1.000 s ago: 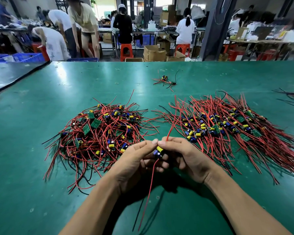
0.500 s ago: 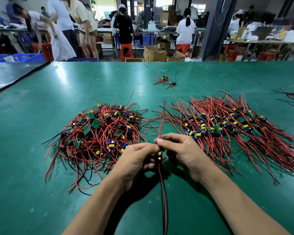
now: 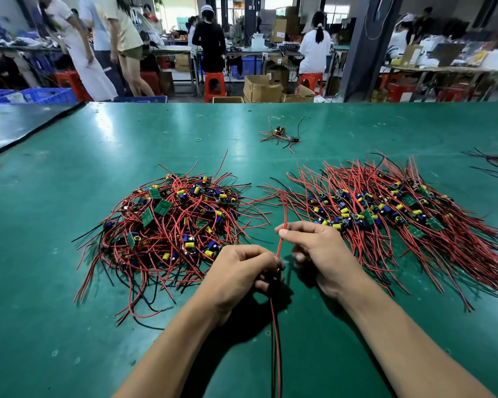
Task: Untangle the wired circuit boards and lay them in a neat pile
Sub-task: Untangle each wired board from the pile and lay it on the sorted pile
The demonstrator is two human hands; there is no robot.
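A wired circuit board [image 3: 277,272] is gripped in the left hand [image 3: 239,271], its red leads [image 3: 283,214] pinched by the right hand [image 3: 319,251], between the tangled heap [image 3: 170,225] at 10 o'clock and the neat pile [image 3: 400,214] at 2 o'clock. Leads could be torn off if tugged.

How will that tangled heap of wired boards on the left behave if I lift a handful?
Probably it rises as one clump: in the tangled heap, leads loop through each other. The wires look floppy; the held leads droop below the left hand. Likely light, since the boards are small.
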